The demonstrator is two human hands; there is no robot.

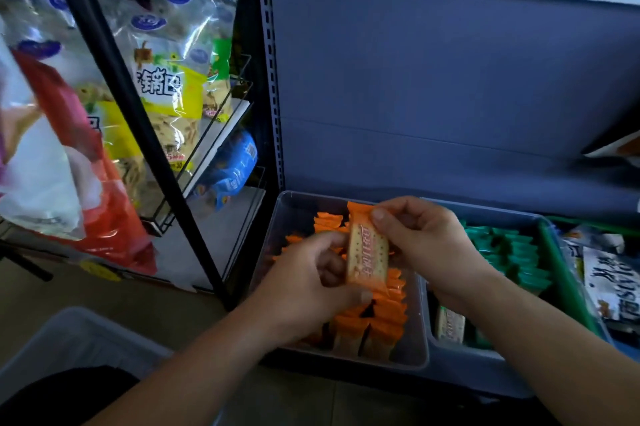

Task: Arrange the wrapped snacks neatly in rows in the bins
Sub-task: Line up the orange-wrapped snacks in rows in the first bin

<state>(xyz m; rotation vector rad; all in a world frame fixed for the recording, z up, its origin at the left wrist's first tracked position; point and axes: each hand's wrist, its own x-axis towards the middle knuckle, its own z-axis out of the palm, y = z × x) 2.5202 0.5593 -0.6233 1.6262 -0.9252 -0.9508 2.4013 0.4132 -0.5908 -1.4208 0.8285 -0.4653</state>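
while the orange wrapped snack is held upright above the clear bin, both hands have it. the left grip curls round its lower edge with the thumb beneath, and the right grip pinches its upper end between thumb and fingers, so neither is spread open.

below it, orange snacks stand on edge in rows from the bin's 6 o'clock end up toward 12. those near 9 o'clock look looser, and the 11 o'clock corner seems unfilled, dim as it is.

at 3 o'clock a grey bin sits just beside the clear one, with green snacks in rows and one pale packet at its 6 o'clock end, odd in colour among them.

i judge the job well past half. the held snack is yet to be slotted in, the loose side wants squaring, and the pale packet may need sorting.

farther out are a green basket at 3 o'clock, hanging bags at 10 and a grey tub at 7.
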